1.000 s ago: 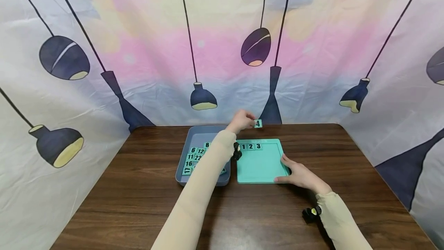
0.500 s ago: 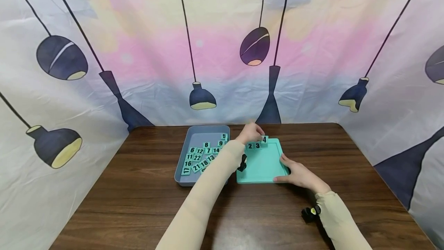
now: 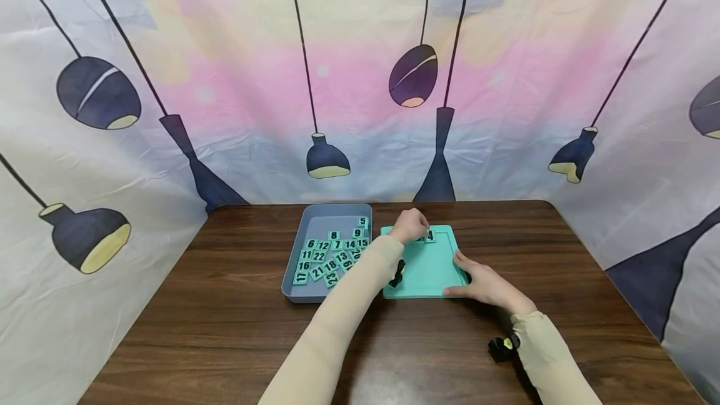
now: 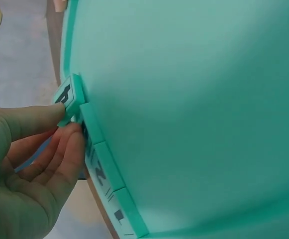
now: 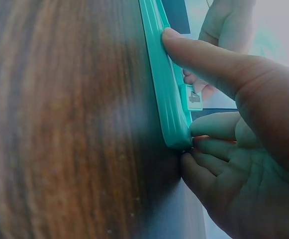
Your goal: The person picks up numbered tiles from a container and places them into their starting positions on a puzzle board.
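Observation:
My left hand (image 3: pixel 409 225) pinches a number tile marked 4 (image 3: pixel 430 236) between thumb and fingers at the far side of the turquoise tray (image 3: pixel 429 270). In the left wrist view this 4 tile (image 4: pixel 70 94) is tilted at the end of a row of tiles (image 4: pixel 107 167) along the tray's edge. The 1 and 2 show there; fingers partly cover the 3. My right hand (image 3: pixel 488 284) grips the tray's near right part, thumb on the near edge and fingers at the right side. The right wrist view shows the thumb and fingers (image 5: pixel 214 124) touching its rim.
Left of the tray stands a grey-blue bin (image 3: pixel 292 249) with several loose number tiles (image 3: pixel 330 264), partly behind my left sleeve. Both sit on a dark wooden table (image 3: pixel 225 330). A patterned cloth (image 3: pixel 360 80) hangs behind the table's far edge.
My left hand has brought the 4 tile from above the table's far edge down and slightly right to the tray's row. The right hand has stayed on the tray.

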### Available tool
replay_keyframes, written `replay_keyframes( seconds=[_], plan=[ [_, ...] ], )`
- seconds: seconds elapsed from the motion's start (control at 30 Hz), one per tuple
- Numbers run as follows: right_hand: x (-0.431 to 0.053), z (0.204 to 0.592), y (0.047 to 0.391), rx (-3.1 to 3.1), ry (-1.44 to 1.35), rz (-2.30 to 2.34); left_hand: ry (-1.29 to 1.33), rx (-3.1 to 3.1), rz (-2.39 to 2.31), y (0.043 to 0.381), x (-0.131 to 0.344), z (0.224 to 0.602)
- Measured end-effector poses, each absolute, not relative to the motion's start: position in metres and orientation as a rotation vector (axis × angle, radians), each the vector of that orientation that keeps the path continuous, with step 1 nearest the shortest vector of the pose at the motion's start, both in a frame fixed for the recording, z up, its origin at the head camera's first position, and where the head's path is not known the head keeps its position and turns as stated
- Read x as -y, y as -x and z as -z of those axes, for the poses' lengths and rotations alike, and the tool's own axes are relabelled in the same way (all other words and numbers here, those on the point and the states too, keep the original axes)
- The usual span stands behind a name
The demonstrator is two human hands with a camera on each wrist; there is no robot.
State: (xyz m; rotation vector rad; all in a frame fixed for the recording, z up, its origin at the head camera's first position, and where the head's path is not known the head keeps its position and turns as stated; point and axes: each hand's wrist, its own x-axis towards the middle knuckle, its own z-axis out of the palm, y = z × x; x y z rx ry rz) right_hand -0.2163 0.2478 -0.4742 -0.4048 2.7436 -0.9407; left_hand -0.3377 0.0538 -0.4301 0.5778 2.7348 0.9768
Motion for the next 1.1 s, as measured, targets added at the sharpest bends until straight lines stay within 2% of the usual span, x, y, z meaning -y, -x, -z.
replay_keyframes(
  seconds=[0.63,1.1],
  plan=[
    [-0.249,0.474,0.216,-2.737,0.405,0.963,-0.557,-2.781,-0.919,0.344,-0.062,0.445],
    [-0.251,0.476,0.216,-2.739,0.430,0.985,-0.565,-2.821,-0.881,0.337,-0.063,0.439]
  ],
)
